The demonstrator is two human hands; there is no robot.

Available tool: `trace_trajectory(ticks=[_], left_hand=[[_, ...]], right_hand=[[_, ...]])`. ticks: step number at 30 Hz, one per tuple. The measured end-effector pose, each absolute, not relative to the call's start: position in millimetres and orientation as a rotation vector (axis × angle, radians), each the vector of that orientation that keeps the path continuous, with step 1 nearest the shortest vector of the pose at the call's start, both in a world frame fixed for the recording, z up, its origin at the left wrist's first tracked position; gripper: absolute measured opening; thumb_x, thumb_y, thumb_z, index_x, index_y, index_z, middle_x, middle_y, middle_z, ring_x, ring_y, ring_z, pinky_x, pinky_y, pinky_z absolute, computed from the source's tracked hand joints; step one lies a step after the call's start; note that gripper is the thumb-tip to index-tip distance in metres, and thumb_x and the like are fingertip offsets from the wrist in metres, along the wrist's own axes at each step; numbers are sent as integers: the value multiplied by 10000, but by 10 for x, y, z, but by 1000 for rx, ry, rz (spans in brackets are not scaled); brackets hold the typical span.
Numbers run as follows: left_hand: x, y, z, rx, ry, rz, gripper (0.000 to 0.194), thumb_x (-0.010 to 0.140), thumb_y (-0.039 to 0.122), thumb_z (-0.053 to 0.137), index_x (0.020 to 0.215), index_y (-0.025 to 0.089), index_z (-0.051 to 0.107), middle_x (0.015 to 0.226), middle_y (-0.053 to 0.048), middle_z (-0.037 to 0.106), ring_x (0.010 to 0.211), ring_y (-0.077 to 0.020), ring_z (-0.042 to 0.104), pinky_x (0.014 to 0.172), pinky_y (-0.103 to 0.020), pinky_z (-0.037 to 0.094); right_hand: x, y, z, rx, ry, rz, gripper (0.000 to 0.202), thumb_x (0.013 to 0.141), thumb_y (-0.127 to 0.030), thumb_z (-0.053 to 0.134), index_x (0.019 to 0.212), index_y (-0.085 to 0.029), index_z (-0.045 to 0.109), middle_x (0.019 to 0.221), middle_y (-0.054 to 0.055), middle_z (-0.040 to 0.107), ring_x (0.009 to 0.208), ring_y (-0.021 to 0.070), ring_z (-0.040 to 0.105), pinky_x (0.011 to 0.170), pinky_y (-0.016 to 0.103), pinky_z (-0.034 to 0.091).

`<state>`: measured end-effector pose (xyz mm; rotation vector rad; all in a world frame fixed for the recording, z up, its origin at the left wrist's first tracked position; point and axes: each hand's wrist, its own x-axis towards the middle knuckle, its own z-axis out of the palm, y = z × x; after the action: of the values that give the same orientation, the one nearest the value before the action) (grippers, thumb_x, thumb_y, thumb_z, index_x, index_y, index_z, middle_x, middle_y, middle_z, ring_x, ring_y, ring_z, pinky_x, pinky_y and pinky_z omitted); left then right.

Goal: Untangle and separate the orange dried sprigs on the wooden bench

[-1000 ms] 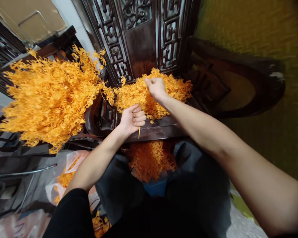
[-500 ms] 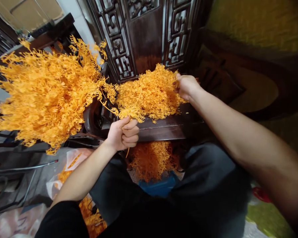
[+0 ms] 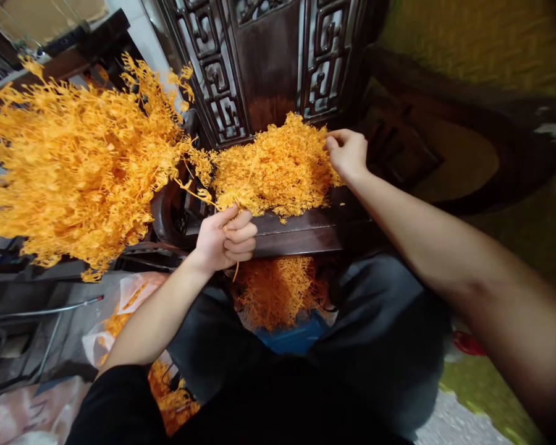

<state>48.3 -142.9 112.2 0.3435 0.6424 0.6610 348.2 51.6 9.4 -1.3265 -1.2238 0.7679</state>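
My left hand is closed in a fist round the stems of some orange plastic flower sprigs. Their frilly heads stick out above the thumb, and a thin stem end hangs below the fist. Beyond it, a heap of loose orange plastic flower pieces lies on the dark wooden seat. At the heap's right edge, my right hand has thumb and forefinger brought together; what they pinch, if anything, is too small to make out. To the left spreads a large bunch of orange plastic flower sprays.
Behind the heap rises a carved chair back. Below the seat, between my knees, more orange sprigs stand over a blue container. Plastic bags with orange pieces lie at lower left, near a metal rod.
My right hand has turned slightly, with its fingers showing more clearly at the heap's edge. My left hand keeps its hold on the sprigs. The whole view has shifted a little.
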Motion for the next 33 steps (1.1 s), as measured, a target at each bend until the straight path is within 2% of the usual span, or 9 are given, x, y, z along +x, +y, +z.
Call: trace_trajectory(ticks=[3,5,8,11,15,23,28,31,33], left_hand=[[491,-1439,1160,356,619,708,473,1034,431,408,635,219,266,522,78,212,352,-61,122,346,-175,144],[510,-1455,1184,364,609,716,483,1037,446,408,633,219,270,520,76,215,350,-60,132,345,-178,143],[557,-1473,1212,338,628,762,506,1040,490,406,634,217,277,519,72,220,341,-58,159,346,-178,143],[604,-1486,1223,300,642,811,526,1040,532,401,635,217,287,514,68,224,333,-60,192,347,-180,130],[623,-1547,1217,282,649,763,517,1049,508,395,634,217,294,505,69,216,327,-62,201,351,-184,119],[531,-1584,1223,357,641,774,463,1038,368,460,639,213,283,529,75,241,347,-53,224,353,-161,155],[587,-1443,1034,418,728,724,428,1019,303,525,656,201,322,551,83,263,370,-45,242,346,-135,174],[625,-1389,925,508,759,676,430,1028,298,505,642,194,348,548,88,253,370,-42,221,340,-134,163],[656,-1371,893,564,778,656,435,1040,292,469,631,191,362,544,89,245,370,-41,209,340,-136,153]], right_hand=[[3195,181,357,-1173,-1300,877,229,993,-391,651,1015,-166,684,912,77,693,864,171,670,809,339,572],[2916,-106,545,-910,-1432,1307,333,934,-507,723,1044,-196,678,896,59,706,789,164,676,666,295,574],[2570,-478,771,-544,-1562,1708,426,776,-485,885,1026,-198,693,864,40,711,711,156,669,522,261,539],[2467,-620,911,-455,-1529,1715,392,729,-451,925,906,-187,696,776,12,680,585,120,613,469,260,504],[2654,-397,950,-546,-1480,1559,352,721,-388,942,835,-187,675,737,2,651,578,105,577,538,279,526],[3229,410,387,-1247,-901,1123,150,901,-206,737,798,-201,628,731,12,575,694,146,581,837,437,602],[3177,393,259,-1446,-1086,998,88,856,-60,660,864,-144,685,913,70,659,870,198,668,976,485,573],[3101,148,550,-1377,-1350,675,158,889,-140,694,1042,-164,727,1155,101,679,1108,250,654,1069,440,515],[3022,-133,837,-1225,-1486,568,183,961,-293,672,1122,-223,722,1179,89,667,1199,260,622,1035,374,521]])
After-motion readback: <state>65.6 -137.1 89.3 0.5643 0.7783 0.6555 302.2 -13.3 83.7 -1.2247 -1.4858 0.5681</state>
